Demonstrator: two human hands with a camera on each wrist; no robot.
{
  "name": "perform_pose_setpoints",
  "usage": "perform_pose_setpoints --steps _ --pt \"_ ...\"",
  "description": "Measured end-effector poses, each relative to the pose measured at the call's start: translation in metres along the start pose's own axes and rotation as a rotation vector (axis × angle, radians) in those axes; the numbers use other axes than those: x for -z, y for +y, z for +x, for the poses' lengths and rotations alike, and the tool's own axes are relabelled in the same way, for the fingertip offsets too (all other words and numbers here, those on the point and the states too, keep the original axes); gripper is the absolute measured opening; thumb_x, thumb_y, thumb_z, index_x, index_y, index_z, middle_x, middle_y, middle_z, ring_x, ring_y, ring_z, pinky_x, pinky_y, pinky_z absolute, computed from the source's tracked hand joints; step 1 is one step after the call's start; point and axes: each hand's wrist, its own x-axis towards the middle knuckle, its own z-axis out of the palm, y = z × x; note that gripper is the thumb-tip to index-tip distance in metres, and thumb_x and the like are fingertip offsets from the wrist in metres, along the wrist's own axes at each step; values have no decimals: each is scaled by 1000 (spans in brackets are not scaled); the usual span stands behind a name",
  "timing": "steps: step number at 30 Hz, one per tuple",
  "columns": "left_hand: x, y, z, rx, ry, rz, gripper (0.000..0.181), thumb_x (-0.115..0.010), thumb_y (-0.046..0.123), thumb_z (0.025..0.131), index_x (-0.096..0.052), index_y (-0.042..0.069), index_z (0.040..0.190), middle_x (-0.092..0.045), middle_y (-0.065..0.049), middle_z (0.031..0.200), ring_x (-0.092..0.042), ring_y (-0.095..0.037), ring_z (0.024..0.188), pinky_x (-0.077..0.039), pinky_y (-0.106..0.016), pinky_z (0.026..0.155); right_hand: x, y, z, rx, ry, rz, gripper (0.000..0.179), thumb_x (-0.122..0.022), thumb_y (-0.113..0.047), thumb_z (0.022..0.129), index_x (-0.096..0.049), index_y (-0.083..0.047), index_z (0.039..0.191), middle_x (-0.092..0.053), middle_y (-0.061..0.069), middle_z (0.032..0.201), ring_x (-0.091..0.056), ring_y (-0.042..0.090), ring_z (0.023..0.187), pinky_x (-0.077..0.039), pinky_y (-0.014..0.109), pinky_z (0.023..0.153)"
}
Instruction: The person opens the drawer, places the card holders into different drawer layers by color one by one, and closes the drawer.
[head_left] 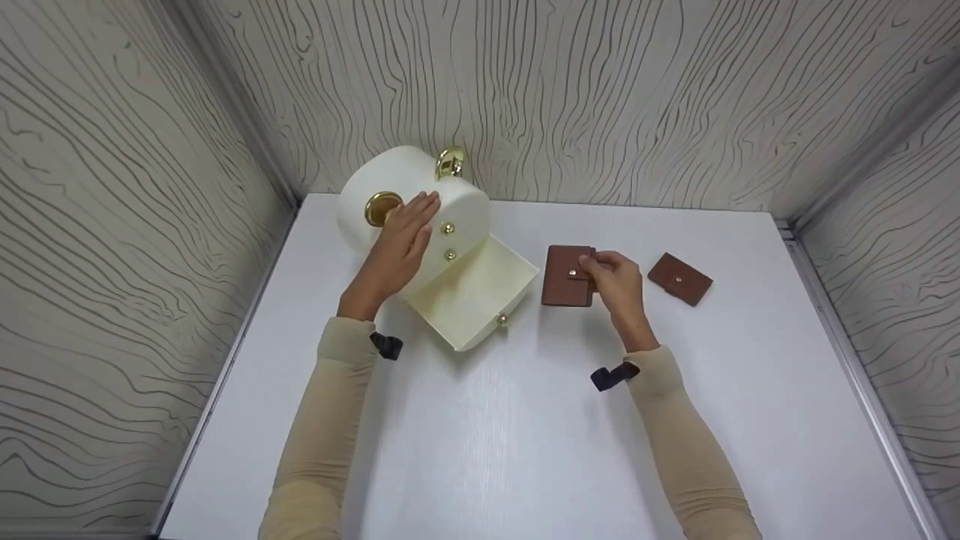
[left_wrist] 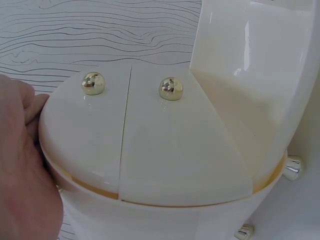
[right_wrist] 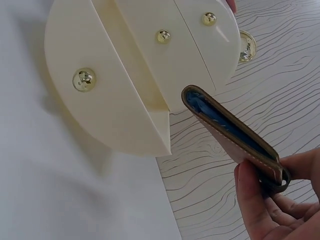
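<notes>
A white rounded container (head_left: 409,169) with gold knobs (head_left: 448,228) stands at the table's back left, one compartment (head_left: 472,300) swung out toward the front right. My left hand (head_left: 397,251) rests on the container with its fingers fairly straight; in the left wrist view its fingers touch the container's edge. My right hand (head_left: 616,285) pinches a brown snap wallet (head_left: 559,283) by its right side, above the table and right of the swung-out compartment. In the right wrist view, blue shows inside the wallet's edge (right_wrist: 225,125). Much of the container's left side is hidden behind my left hand.
A second, smaller brown snap wallet (head_left: 681,279) lies on the white table (head_left: 480,450) to the right of my right hand. Wood-grain panels (head_left: 570,97) rise behind the table and at both sides. A gold ring-like fitting (head_left: 450,163) projects from the container's back.
</notes>
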Motion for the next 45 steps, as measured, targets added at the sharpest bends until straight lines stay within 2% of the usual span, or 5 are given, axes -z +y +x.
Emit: perform_pose_setpoints --steps 5,14,26,35,45 --pt "0 0 0 0 1 2 51 -37 27 117 -37 14 167 -34 0 175 -22 -23 166 -5 -51 138 -8 -2 -1 0 -16 18 39 -68 -27 105 -68 4 129 -74 6 101 -71 6 79 -61 18 71" --pt "0 0 0 1 0 -3 51 -37 29 118 -36 15 167 -33 1 175 -22 -22 166 -4 -52 138 -22 -5 -2 14 -30 -25 42 -68 -28 105 -67 5 133 -76 20 117 -72 7 84 -61 18 72" --pt "0 -1 0 7 -5 14 52 -36 29 117 -36 16 168 -32 1 176 -21 -21 167 -5 -50 138 -37 -10 -2 6 -61 -2 40 -67 -27 105 -68 5 128 -76 18 113 -72 8 83 -63 19 71" --pt "0 -1 0 6 -1 8 51 -37 28 117 -36 16 167 -32 1 176 -21 -21 167 -4 -50 138 -49 -18 1 -8 -92 -22 41 -66 -28 105 -66 4 131 -75 21 119 -73 13 88 -64 22 73" --pt "1 0 -1 3 -5 -1 52 -37 28 118 -36 16 168 -33 1 176 -22 -23 166 -4 -52 138 -63 -19 2 10 -100 1 39 -67 -26 104 -67 6 127 -77 23 117 -74 9 81 -65 22 70"
